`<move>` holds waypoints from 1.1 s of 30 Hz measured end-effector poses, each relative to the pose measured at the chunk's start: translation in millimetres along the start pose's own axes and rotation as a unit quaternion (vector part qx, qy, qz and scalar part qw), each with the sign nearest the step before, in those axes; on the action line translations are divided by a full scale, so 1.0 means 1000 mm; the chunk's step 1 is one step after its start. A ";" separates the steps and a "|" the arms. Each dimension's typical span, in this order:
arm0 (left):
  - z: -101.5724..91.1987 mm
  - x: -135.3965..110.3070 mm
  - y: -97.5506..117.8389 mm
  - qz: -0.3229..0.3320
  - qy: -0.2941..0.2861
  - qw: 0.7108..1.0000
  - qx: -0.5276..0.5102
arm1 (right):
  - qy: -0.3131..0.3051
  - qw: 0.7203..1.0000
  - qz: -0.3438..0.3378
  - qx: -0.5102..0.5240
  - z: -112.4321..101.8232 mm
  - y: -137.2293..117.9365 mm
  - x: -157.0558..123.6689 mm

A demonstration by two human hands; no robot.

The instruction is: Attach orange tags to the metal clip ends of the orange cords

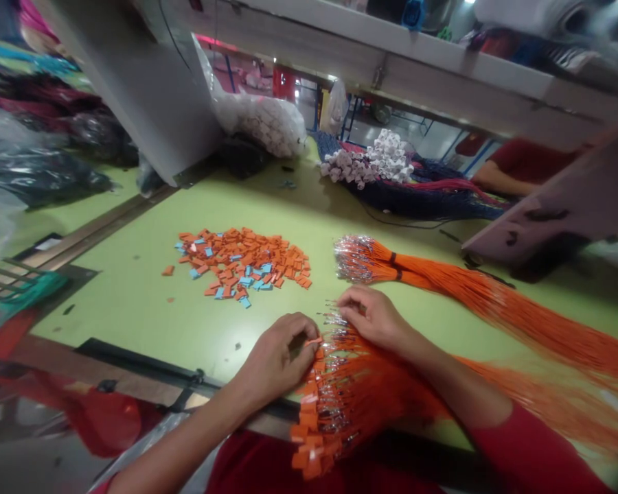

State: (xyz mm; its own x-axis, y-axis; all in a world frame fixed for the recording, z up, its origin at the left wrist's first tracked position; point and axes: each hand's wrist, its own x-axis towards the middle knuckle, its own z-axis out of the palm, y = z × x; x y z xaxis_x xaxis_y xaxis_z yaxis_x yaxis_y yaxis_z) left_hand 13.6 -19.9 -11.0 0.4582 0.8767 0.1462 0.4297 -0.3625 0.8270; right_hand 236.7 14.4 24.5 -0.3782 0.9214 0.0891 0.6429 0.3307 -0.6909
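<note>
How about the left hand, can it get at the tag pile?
Probably yes: the left hand, pinching a tag, sits near the tag pile, with only bare green table between them.

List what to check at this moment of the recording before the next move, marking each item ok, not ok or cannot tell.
Left hand has a small orange tag between its fingers: ok.
Right hand is on the shiny tips of the near bundle of orange cords: ok.
Small orange tag is seated on a cord: cannot tell, the fingers crowd the view.
Pile of orange and blue tags is sorted by colour: not ok, the colours are mixed.
Far bundle of orange cords lies apart from both hands: ok.
</note>
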 end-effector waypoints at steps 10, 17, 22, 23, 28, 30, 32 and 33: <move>-0.001 -0.013 0.009 0.095 -0.020 0.995 -0.017 | -0.004 1.000 0.009 -0.028 0.003 0.000 -0.003; -0.001 -0.014 0.013 0.097 -0.039 0.994 -0.013 | -0.059 0.990 -0.011 -0.124 0.006 -0.009 0.012; -0.001 -0.013 0.015 0.074 -0.031 0.997 -0.004 | -0.137 0.954 -0.027 -0.264 0.001 -0.018 0.019; -0.001 -0.012 0.014 0.057 -0.027 0.998 -0.001 | -0.148 0.948 -0.025 -0.282 0.001 -0.020 0.020; 0.001 0.004 0.005 -0.051 -0.013 0.998 0.021 | -0.177 0.930 -0.015 -0.321 0.005 -0.026 0.030; 0.001 0.014 0.005 -0.072 -0.026 0.996 0.045 | -0.175 0.936 -0.021 -0.306 0.006 -0.023 0.033; 0.002 0.022 0.006 -0.086 -0.037 0.992 0.079 | -0.154 0.951 -0.014 -0.269 0.004 -0.016 0.033; 0.003 0.025 0.007 -0.088 -0.039 0.991 0.097 | -0.136 0.962 -0.008 -0.237 0.002 -0.012 0.031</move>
State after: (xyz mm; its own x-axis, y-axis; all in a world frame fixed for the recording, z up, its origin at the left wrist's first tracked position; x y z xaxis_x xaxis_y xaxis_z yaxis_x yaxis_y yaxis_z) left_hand 31.2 -1.4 -3.0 0.4180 0.9076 -0.0398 0.6464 -0.2664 0.7149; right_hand 216.2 38.7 34.0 -0.5096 0.8491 -0.1388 0.8424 0.4596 -0.2813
